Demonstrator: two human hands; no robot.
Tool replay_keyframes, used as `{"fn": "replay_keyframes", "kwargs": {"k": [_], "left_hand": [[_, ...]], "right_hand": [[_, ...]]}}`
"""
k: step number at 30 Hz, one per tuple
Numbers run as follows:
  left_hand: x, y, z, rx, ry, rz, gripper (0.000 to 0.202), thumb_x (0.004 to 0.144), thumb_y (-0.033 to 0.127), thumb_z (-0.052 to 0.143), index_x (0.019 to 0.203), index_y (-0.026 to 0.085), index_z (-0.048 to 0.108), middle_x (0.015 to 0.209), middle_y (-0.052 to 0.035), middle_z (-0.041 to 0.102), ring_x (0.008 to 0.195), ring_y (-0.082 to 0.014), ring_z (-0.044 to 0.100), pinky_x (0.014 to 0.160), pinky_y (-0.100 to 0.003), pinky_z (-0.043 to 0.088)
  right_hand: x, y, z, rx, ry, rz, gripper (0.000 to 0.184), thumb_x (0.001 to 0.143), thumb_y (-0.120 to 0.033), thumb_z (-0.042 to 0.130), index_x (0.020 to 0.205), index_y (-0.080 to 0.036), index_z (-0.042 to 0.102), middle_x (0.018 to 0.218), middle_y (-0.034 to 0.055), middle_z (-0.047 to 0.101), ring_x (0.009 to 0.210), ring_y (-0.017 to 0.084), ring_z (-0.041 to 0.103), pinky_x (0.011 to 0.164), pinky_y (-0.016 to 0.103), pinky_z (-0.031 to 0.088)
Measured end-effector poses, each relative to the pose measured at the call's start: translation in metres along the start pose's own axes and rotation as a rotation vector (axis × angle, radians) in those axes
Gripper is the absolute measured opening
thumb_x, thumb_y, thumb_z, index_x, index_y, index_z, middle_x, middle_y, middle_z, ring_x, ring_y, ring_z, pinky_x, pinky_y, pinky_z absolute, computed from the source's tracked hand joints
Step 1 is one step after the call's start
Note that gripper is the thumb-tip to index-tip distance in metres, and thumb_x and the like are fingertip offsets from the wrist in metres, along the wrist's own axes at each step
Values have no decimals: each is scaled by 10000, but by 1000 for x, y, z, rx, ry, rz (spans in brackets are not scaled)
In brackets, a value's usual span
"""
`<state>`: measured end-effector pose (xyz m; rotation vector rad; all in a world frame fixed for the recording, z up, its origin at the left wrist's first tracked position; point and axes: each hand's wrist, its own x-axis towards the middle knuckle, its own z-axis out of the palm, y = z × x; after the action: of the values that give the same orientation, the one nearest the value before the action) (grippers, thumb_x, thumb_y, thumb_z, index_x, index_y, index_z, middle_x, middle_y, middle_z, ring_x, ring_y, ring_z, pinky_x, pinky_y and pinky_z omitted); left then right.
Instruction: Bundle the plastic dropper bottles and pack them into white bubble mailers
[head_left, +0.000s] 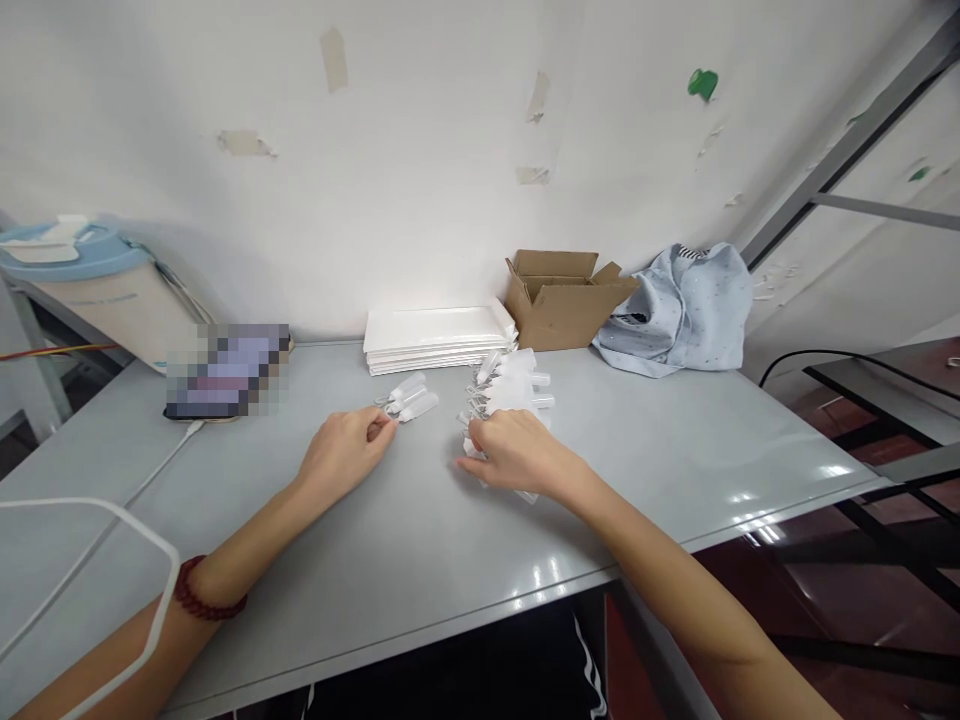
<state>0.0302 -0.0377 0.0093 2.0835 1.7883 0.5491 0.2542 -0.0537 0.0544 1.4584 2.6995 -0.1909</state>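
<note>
The left hand (pixel 349 452) has its fingertips drawn together at the loops (pixel 391 406) of a few translucent tubes (pixel 418 405), which lie just beyond it, long axes slanting away rightward; whether it grips a loop cannot be told. The right hand (pixel 514 447) curls, its grip hidden, over the near part of a larger tube pile (pixel 517 382), which extends beyond it. Well left of the left hand, a blue-lidded container (pixel 105 300) carries lettering too faint to read.

9 o'clock: blue-lidded container (pixel 109 305), phone (pixel 225 375) | 11 o'clock: beige wall tape (pixel 334 60) | 2 o'clock: open cardboard box (pixel 564 318) | 3 o'clock: pale-blue cloth (pixel 709 315) beside it
</note>
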Motion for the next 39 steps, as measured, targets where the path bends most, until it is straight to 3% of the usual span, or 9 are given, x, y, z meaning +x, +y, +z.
{"fn": "replay_keyframes", "kwargs": {"k": [10,14,20,23,26,30,35,39], "left_hand": [[-7,8,-6,25,74,-23,385,841,452,430,530,224,430,514,0,533,519,-180,481,532,-272,295],[-11,15,-11,-64,87,-5,394,838,474,451,545,211,476,505,19,494,513,-157,451,524,-262,311],[-10,19,-17,-538,-151,-33,357,838,493,499,875,174,656,701,-17,634,573,-150,544,558,-267,446],[-11,20,-19,-713,-238,-43,409,860,494,493,1048,165,645,807,-53,647,632,-166,564,567,-293,478],[-13,23,-22,-821,-276,-39,417,872,492,497,1101,170,632,877,-68,641,688,-176,569,574,-304,484],[-15,23,-22,-795,-242,-55,399,855,501,535,1068,184,650,859,-53,638,655,-159,550,609,-323,481],[-14,23,-21,-752,-202,-66,348,826,501,578,903,176,677,759,-25,619,614,-144,533,618,-315,463],[-14,24,-22,-763,-221,-52,343,830,498,577,902,179,680,758,-16,611,612,-139,529,616,-309,456]], "right_hand": [[-1,-2,6,-12,-28,-85,284,845,-364,549,706,-133,638,674,109,660,654,215,604,526,285,269],[0,-3,7,49,6,-91,204,821,-296,529,711,-135,589,712,89,637,624,173,553,518,277,239],[1,2,6,390,189,-103,233,776,-278,497,586,-178,407,528,-35,417,504,87,330,516,250,221],[0,3,3,522,199,-120,235,765,-243,481,580,-184,349,517,-53,362,499,76,307,512,241,216],[-1,3,2,610,162,-155,249,796,-215,439,578,-186,323,516,-60,326,497,72,289,509,241,214],[-1,2,1,683,124,-183,282,838,-220,400,579,-190,291,514,-63,290,492,73,276,501,236,224],[-1,3,1,711,117,-193,303,859,-240,391,583,-192,277,527,-61,268,500,78,264,495,236,224],[-1,4,2,737,106,-198,296,859,-221,382,586,-191,272,535,-60,261,508,79,264,502,236,227]]}}
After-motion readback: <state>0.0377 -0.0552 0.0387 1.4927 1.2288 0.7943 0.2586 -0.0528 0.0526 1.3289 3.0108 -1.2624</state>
